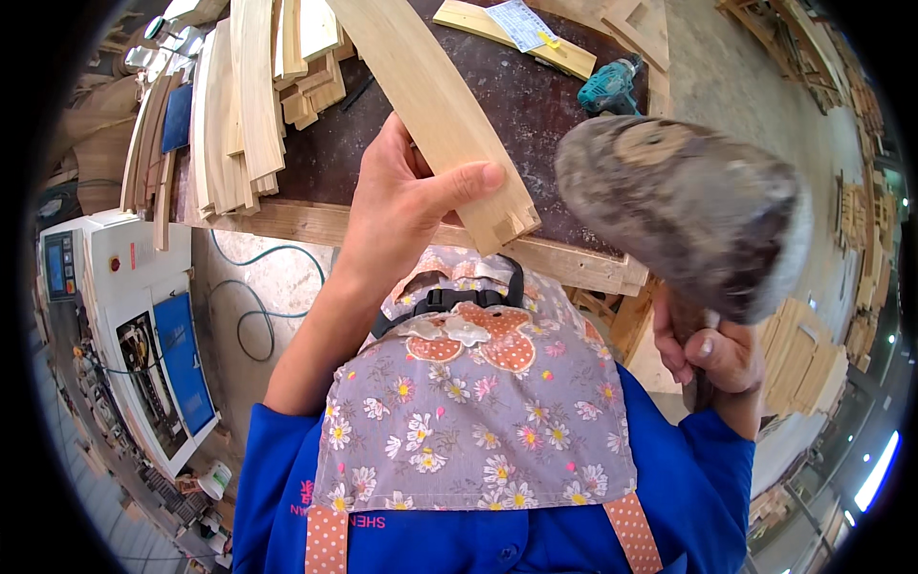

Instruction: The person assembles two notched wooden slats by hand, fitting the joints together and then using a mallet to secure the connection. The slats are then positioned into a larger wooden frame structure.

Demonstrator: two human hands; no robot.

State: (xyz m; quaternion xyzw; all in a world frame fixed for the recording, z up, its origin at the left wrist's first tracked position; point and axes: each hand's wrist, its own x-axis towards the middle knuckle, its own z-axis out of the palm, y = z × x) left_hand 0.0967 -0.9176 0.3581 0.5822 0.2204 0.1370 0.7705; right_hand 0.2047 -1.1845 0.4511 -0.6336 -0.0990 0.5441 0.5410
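My left hand (397, 196) grips a long, pale, slightly curved wooden board (421, 100) near its close end, thumb on top and fingers beneath. The board slants from the upper left down to the bench's near edge, and its end shows small notches or joint marks. My right hand (717, 356) is wrapped round the handle of a big worn mallet (660, 196). The mallet's thick, scuffed, grey-brown head is raised to the right of the board's end, apart from it. Part of the dark bench top (325, 158) is hidden behind the mallet and board.
Several pale boards (220, 124) are stacked on the bench's left. A teal power drill (610, 86) lies at the right, near a yellowish board (459, 17) with a paper sheet (519, 24). A white machine cabinet (100, 258) and a green hose (256, 292) are at left.
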